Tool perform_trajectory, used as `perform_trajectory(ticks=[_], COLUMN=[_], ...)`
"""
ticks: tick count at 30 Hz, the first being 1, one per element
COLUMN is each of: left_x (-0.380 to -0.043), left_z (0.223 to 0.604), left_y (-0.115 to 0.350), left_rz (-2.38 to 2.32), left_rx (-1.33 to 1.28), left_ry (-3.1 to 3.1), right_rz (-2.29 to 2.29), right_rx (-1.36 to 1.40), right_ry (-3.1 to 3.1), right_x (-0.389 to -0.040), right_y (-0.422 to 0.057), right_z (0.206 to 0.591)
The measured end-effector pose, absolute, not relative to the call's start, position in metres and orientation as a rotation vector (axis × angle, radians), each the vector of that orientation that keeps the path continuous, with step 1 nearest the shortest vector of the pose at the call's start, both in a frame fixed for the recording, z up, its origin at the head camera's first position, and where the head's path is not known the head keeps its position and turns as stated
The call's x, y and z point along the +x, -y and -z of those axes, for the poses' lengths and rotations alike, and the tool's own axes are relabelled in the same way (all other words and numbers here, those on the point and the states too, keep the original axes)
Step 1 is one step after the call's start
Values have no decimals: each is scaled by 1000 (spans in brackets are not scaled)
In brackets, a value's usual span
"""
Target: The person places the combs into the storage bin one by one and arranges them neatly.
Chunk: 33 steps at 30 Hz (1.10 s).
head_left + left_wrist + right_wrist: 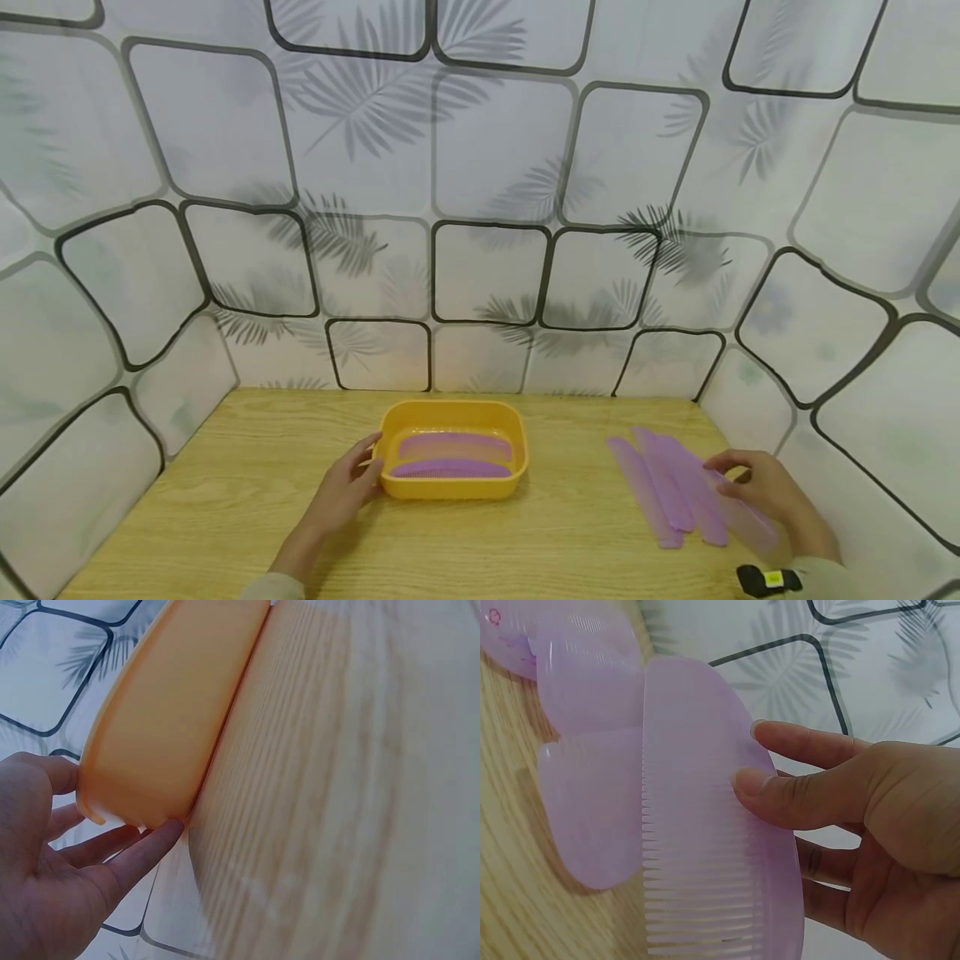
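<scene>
Head cam shows my left hand (347, 487) resting open against the yellow basket (452, 489), which already has two purple combs (453, 469) in it. Over on the right, my right hand (765, 490) pinches a translucent purple comb (705, 825) beside the other combs (667, 492) on the wooden table (525, 542).

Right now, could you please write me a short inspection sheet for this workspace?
Surface: wooden table, pale grain.
Job's things: yellow tray holding two purple combs; more purple combs in a loose pile on the table at right.
Clutter: nothing seen.
Hands: left hand touches the tray's left end with straight fingers; right hand pinches one comb by its spine.
Cables: nothing seen.
Surroundings: translucent leaf-print panels with black frames on three sides.
</scene>
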<state>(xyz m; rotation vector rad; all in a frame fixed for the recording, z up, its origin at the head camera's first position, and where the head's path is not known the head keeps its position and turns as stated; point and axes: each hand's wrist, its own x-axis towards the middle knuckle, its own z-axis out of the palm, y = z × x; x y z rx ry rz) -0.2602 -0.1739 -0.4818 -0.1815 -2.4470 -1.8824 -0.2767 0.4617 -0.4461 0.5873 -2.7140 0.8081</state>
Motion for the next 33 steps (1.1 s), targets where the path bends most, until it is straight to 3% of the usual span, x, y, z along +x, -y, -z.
perform_trajectory(ticks=[33], left_x=[-258], left_z=[480], left_y=[174], left_rz=[1878], left_rx=[-177], left_ry=[2446], right_rz=[-940], right_rx=[585], right_ry=[2813], right_x=[-301], right_y=[-395], right_z=[419])
